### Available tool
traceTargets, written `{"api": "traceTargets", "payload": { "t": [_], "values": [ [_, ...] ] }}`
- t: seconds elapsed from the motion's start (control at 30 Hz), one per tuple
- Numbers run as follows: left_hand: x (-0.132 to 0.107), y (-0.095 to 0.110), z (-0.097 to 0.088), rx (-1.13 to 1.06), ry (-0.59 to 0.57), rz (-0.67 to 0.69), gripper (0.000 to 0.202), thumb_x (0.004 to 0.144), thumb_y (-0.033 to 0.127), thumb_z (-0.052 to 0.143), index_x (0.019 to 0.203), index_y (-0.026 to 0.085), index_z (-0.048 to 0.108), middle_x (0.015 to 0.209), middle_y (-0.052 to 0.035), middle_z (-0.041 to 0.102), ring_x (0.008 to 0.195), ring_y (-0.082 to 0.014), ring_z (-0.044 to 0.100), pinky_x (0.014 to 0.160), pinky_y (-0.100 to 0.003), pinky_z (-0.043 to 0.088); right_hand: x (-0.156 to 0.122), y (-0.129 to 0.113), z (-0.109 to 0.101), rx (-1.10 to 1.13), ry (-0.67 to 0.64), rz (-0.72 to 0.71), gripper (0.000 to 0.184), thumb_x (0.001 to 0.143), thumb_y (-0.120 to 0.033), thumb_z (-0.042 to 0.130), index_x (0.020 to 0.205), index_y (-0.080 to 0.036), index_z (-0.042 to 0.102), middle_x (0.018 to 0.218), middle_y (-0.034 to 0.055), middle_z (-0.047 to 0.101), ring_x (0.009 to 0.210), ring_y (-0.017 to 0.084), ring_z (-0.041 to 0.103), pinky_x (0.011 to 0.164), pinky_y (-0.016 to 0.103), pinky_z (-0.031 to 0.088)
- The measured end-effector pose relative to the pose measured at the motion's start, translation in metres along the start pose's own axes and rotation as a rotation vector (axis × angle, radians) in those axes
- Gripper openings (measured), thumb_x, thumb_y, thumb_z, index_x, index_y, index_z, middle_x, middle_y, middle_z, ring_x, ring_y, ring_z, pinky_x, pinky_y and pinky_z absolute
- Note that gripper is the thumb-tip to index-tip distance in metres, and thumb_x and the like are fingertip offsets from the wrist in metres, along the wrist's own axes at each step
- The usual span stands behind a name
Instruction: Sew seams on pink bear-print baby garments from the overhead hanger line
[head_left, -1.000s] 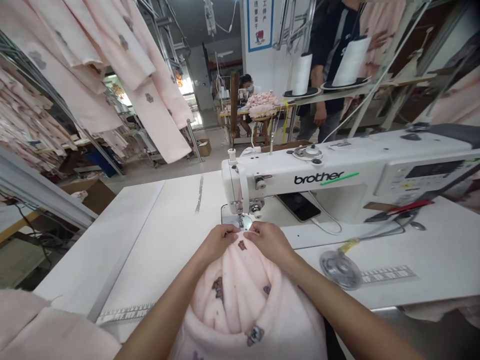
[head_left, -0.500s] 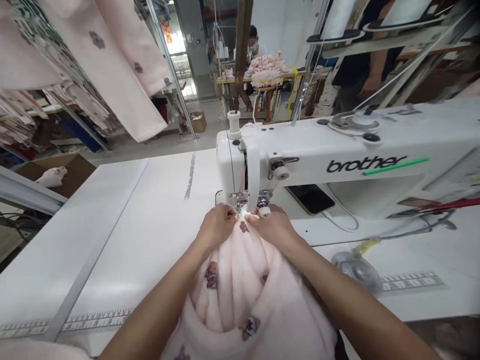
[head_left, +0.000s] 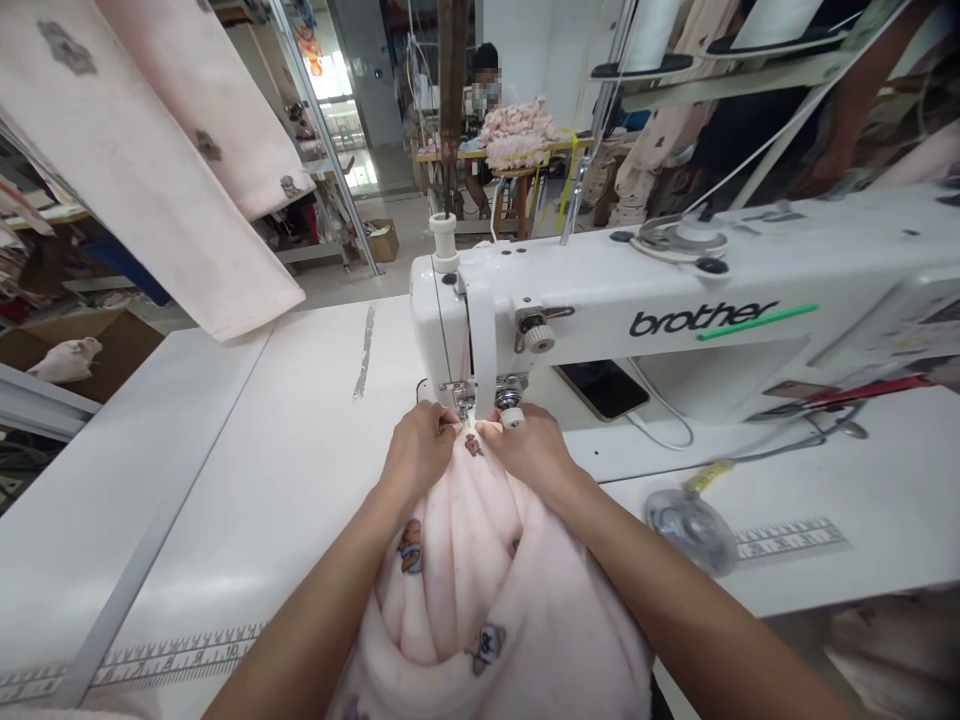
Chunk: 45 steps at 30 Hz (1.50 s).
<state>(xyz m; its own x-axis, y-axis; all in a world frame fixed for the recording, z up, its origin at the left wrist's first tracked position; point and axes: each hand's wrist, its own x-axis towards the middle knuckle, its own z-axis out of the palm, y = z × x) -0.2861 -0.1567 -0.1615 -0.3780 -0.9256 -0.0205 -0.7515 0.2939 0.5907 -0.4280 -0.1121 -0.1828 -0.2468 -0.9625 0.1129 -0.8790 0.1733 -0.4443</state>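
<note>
A pale pink fleece fabric printed with small bears hangs in gathered folds from the needle area of a white sewing machine towards me. My left hand pinches its edge just left of the presser foot. On the other side, my right hand grips the same edge, fingers pressed together close to the foot and partly hidden behind a tension knob. The needle tip itself is too small to make out.
Under the machine arm lies a phone with a white cable. A clear tape roll sits right of my forearm. Pink cloth hangs at upper left above the table. Behind the machine, a person sits at another station.
The view has swung slightly to the right, so the machine appears further left. Both hands keep their hold on the fabric by the presser foot. Pink cloth now shows at the back right.
</note>
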Motion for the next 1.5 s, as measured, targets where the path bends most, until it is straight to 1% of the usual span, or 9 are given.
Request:
{"api": "traceTargets", "payload": {
  "t": [0.17,0.33,0.67,0.8,0.93,1.13,1.27,1.33,1.5],
  "values": [
    [0.000,0.000,0.001,0.014,0.012,0.031,0.017,0.076,0.016,0.046,0.076,0.019,0.062,0.072,-0.0009,0.059,0.071,-0.0156,0.057,0.065,-0.024,0.038,-0.001,-0.002,0.001,0.002,0.005,-0.006,0.014,0.077,-0.027,0.048,0.079,-0.021,0.061,0.068,0.0000,0.063,0.062,0.016,0.054,0.055,0.025,0.029],
    [0.002,-0.002,0.004,0.022,0.046,0.057,0.017,0.077,0.015,0.045,0.077,0.018,0.062,0.080,-0.0021,0.061,0.075,-0.0162,0.057,0.067,-0.025,0.039,-0.001,-0.002,0.002,-0.002,0.019,-0.002,0.016,0.077,-0.026,0.047,0.082,-0.021,0.062,0.071,0.0007,0.064,0.065,0.016,0.055,0.055,0.025,0.029],
    [0.004,-0.004,0.009,0.063,0.074,0.052,0.016,0.081,0.015,0.043,0.080,0.017,0.059,0.086,-0.0043,0.061,0.078,-0.0170,0.058,0.067,-0.026,0.040,0.002,-0.005,0.002,-0.020,0.025,-0.001,0.015,0.079,-0.026,0.049,0.072,-0.020,0.061,0.062,0.0013,0.062,0.060,0.016,0.054,0.052,0.026,0.027],
    [0.005,-0.005,0.009,0.084,0.091,0.036,0.013,0.081,0.015,0.045,0.075,0.016,0.057,0.085,-0.0055,0.061,0.079,-0.0182,0.059,0.067,-0.026,0.041,0.003,-0.006,0.004,-0.034,0.045,-0.013,0.018,0.080,-0.028,0.049,0.071,-0.020,0.062,0.062,0.0014,0.062,0.060,0.016,0.054,0.051,0.026,0.027],
    [0.007,-0.006,0.010,0.090,0.115,0.030,0.013,0.081,0.017,0.046,0.072,0.016,0.054,0.084,-0.0068,0.059,0.080,-0.0193,0.059,0.068,-0.027,0.041,0.003,-0.006,0.006,-0.065,0.069,-0.037,0.021,0.083,-0.026,0.048,0.070,-0.019,0.063,0.063,0.0023,0.062,0.062,0.016,0.055,0.051,0.026,0.026],
    [0.009,-0.007,0.012,0.070,0.130,0.055,0.015,0.079,0.012,0.042,0.080,0.017,0.056,0.091,-0.0060,0.060,0.082,-0.0194,0.059,0.068,-0.027,0.041,0.004,-0.008,0.008,-0.122,0.088,-0.049,0.023,0.085,-0.027,0.048,0.073,-0.017,0.065,0.067,0.0051,0.064,0.063,0.017,0.056,0.052,0.027,0.025],
    [0.010,-0.008,0.013,0.042,0.141,0.064,0.018,0.080,0.012,0.040,0.084,0.017,0.056,0.091,-0.0060,0.060,0.082,-0.0197,0.059,0.068,-0.028,0.041,0.005,-0.009,0.010,-0.148,0.091,-0.058,0.026,0.087,-0.026,0.047,0.070,-0.017,0.065,0.066,0.0056,0.064,0.065,0.018,0.057,0.053,0.027,0.025],
    [0.010,-0.008,0.013,0.027,0.144,0.070,0.019,0.080,0.012,0.039,0.086,0.017,0.056,0.090,-0.0066,0.059,0.081,-0.0198,0.059,0.068,-0.028,0.041,0.005,-0.010,0.009,-0.157,0.092,-0.055,0.027,0.088,-0.027,0.046,0.072,-0.016,0.065,0.067,0.0066,0.064,0.064,0.018,0.057,0.053,0.027,0.026],
    [0.010,-0.009,0.013,-0.007,0.151,0.090,0.023,0.079,0.010,0.039,0.092,0.016,0.058,0.095,-0.0077,0.059,0.090,-0.0207,0.058,0.074,-0.028,0.042,0.004,-0.010,0.007,-0.163,0.090,-0.064,0.023,0.087,-0.025,0.048,0.076,-0.014,0.065,0.068,0.0090,0.064,0.068,0.020,0.059,0.055,0.026,0.029]
  ]
}}
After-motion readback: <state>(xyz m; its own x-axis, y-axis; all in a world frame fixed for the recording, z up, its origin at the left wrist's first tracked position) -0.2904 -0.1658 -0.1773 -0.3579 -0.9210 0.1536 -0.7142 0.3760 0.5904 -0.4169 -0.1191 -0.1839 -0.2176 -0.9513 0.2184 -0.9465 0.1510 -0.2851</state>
